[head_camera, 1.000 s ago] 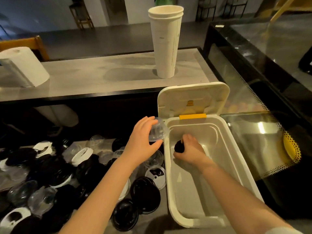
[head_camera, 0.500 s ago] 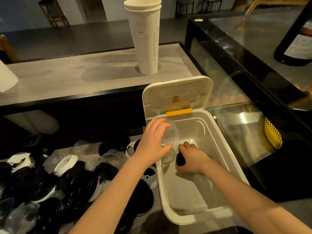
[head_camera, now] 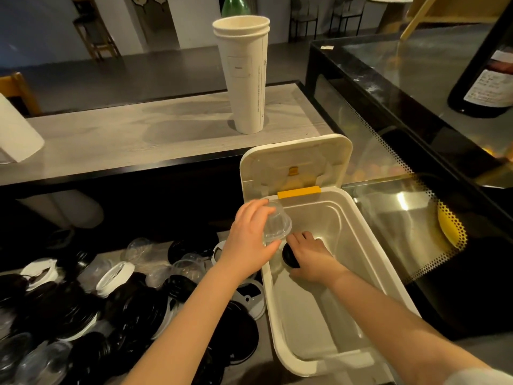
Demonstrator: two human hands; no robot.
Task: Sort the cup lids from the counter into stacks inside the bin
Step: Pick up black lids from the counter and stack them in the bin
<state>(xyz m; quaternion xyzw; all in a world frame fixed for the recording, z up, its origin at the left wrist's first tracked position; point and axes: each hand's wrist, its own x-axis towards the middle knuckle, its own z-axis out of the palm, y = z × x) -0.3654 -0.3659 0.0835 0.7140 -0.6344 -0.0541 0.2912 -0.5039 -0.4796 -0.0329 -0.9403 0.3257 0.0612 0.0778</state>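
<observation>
My left hand (head_camera: 249, 240) grips a clear dome lid (head_camera: 277, 223) and holds it over the left rim of the white bin (head_camera: 369, 262). Inside the bin, near its far end, my right hand (head_camera: 311, 257) holds a black lid (head_camera: 290, 257) down against the left wall. The bin's hinged cover (head_camera: 294, 162) stands open at the back. A heap of black, white and clear lids (head_camera: 116, 301) covers the counter to the left of the bin.
A tall stack of white paper cups (head_camera: 245, 76) stands on the raised grey ledge (head_camera: 138, 140) behind. A paper towel roll (head_camera: 16, 134) lies at the ledge's left. A black glass display case (head_camera: 416, 112) borders the bin on the right.
My left hand has carried the clear dome lid rightward from beside the bin to over its rim. My right hand has stayed in the bin on the black lid.
</observation>
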